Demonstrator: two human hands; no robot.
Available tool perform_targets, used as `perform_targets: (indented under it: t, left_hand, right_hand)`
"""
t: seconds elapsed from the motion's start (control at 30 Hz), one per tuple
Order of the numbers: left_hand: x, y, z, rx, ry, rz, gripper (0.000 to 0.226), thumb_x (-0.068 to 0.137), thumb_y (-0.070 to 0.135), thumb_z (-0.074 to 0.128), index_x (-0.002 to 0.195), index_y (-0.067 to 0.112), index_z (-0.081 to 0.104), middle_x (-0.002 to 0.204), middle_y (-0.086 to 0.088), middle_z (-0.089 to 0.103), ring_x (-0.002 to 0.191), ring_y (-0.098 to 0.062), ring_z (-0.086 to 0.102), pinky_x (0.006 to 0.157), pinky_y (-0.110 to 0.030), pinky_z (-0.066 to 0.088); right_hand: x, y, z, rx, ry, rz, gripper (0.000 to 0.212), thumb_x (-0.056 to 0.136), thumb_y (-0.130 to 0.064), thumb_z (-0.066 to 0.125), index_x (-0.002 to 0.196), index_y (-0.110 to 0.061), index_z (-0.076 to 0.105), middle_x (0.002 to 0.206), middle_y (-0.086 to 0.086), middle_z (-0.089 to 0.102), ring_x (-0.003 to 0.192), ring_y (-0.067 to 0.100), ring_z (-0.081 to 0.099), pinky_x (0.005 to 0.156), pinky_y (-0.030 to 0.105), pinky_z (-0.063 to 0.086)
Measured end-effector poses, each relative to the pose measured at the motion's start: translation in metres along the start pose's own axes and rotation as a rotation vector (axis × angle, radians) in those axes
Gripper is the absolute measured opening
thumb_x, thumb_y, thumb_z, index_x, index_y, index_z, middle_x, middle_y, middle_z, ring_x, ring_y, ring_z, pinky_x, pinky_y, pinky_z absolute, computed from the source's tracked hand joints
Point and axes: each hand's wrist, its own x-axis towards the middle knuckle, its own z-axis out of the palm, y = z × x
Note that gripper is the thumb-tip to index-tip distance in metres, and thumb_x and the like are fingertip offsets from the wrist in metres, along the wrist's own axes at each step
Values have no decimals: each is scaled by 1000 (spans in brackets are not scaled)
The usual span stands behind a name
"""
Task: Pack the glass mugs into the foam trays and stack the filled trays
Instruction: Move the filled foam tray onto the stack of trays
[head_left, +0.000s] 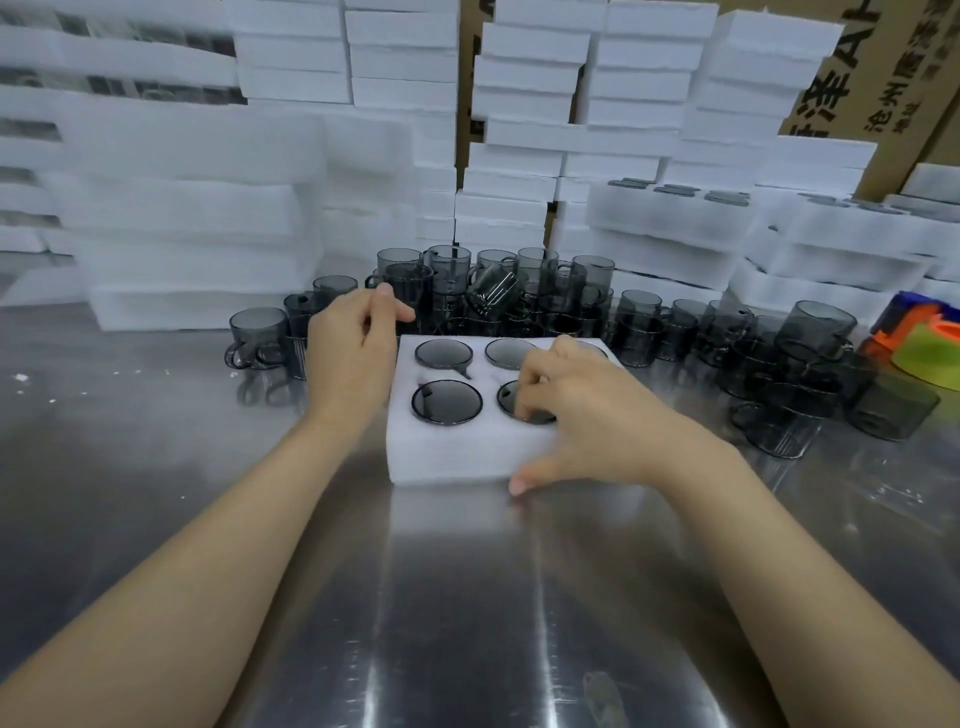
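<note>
Right hand (576, 415) pinches the white foam tray (447, 457) at its front, fingers inside a smoky grey glass mug (506, 397) seated there. Left hand (353, 353) curled at its far-left corner, can't tell if it's gripping. Right-side pockets hidden.

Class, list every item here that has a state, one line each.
foam tray: on table, visible pockets filled
right hand: grips tray, thumb on front wall
left hand: at tray's far left corner, grip unclear
loose mugs: unpacked, one tipped
filled trays: stacked at right
</note>
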Motion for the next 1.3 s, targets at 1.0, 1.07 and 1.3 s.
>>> perform_targets:
  t: [1.0, 1.07, 1.3]
  left_hand:
    - [0, -29, 25, 364, -394, 426, 44, 98, 31, 28, 108, 13, 67, 114, 7, 57, 115, -8, 44, 98, -26, 36]
    - [0, -29, 27, 356, -394, 428, 44, 98, 31, 28, 106, 13, 67, 113, 8, 57, 114, -7, 44, 97, -24, 35]
    - [-2, -30, 30, 341, -418, 452, 40, 97, 29, 31, 98, 15, 68, 112, 9, 56, 113, -6, 44, 95, -20, 33]
  right_hand:
    - [111, 245, -113, -345, 412, 654, 44, 85, -2, 61, 126, 4, 48, 126, 28, 44, 121, 42, 36, 92, 53, 36]
    - [120, 261, -98, -327, 351, 651, 56, 84, 2, 60, 136, 3, 41, 131, 28, 40, 123, 41, 34, 100, 51, 32]
    - [146, 285, -68, -371, 378, 663, 55, 79, 8, 54, 132, 3, 43, 125, 27, 44, 118, 42, 38, 110, 44, 22]
